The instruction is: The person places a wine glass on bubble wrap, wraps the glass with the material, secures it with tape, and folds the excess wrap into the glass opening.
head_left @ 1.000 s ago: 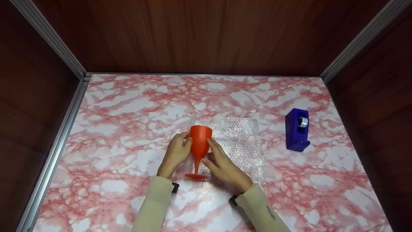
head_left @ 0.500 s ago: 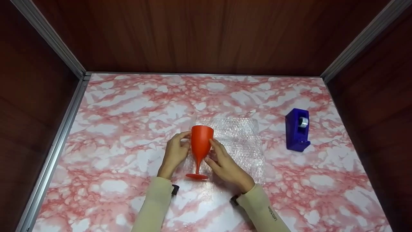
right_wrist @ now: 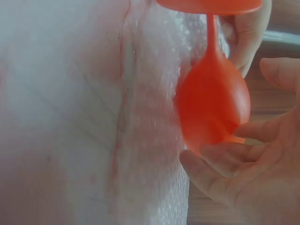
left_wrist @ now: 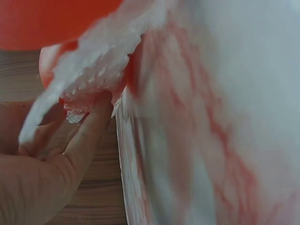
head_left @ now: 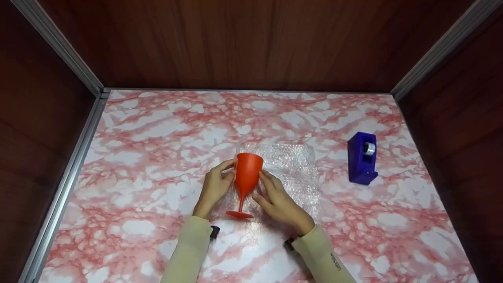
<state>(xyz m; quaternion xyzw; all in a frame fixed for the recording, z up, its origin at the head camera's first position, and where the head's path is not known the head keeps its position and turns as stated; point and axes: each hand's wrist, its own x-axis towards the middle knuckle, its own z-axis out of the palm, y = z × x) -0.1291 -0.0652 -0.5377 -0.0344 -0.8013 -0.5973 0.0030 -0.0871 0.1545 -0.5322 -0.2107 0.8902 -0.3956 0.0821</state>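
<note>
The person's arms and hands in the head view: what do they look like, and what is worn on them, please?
The person wears a long, pale yellowish-beige fabric left sleeve and a matching right sleeve, which bears small dark lettering. A small black, blocky piece shows near the end of each sleeve. The left hand and right hand wear no gloves.

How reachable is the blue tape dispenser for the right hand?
Likely yes: only bubble wrap and tabletop lie between the right hand and the dispenser, though that hand's fingers touch the goblet.
</note>
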